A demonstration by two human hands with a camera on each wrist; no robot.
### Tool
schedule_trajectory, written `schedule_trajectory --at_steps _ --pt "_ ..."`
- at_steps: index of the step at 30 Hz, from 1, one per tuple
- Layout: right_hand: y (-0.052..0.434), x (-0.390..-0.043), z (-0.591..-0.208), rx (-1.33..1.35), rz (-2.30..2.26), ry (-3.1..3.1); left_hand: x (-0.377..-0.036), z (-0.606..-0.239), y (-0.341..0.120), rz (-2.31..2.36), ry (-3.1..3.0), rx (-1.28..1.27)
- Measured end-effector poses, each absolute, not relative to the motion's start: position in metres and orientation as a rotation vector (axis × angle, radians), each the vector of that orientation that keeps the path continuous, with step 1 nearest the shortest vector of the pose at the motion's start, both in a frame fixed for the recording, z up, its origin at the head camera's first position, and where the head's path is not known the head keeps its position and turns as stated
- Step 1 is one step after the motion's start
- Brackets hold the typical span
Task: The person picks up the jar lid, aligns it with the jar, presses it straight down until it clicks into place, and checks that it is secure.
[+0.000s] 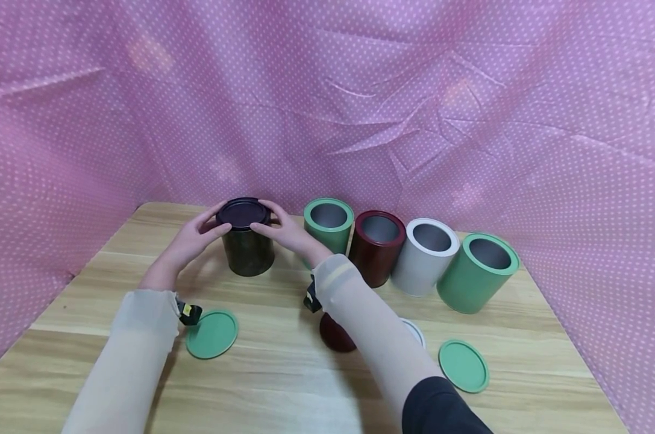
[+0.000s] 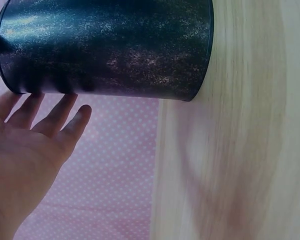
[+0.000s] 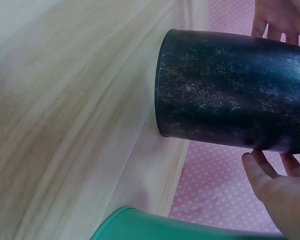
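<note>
A dark speckled can stands upright on the wooden table, at the left end of a row of cans. A dark lid sits on its top. My left hand holds the lid's left rim, thumb in front and fingers behind. My right hand holds the right rim the same way. In the left wrist view the left hand reaches its fingers to the can's top edge. In the right wrist view the right hand lies by the can's top end.
To the right stand four open cans: green, maroon, white, green. Loose lids lie nearer me: green, maroon, white, green. Pink dotted cloth hangs around the table.
</note>
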State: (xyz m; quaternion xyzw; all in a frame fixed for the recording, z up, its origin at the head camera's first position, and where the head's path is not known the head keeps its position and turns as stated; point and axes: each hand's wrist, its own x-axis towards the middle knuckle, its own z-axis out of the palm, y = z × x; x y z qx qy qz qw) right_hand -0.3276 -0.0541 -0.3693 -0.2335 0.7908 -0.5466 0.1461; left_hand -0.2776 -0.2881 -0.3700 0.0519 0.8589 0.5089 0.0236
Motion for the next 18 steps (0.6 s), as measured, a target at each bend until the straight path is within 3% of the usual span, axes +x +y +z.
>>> schedule_trajectory --at_steps 18 --pt "-0.059 -0.336 -0.37 -0.659 -1.527 2.344 -0.285 -0.359 -0.29 1.332 2.708 0.231"
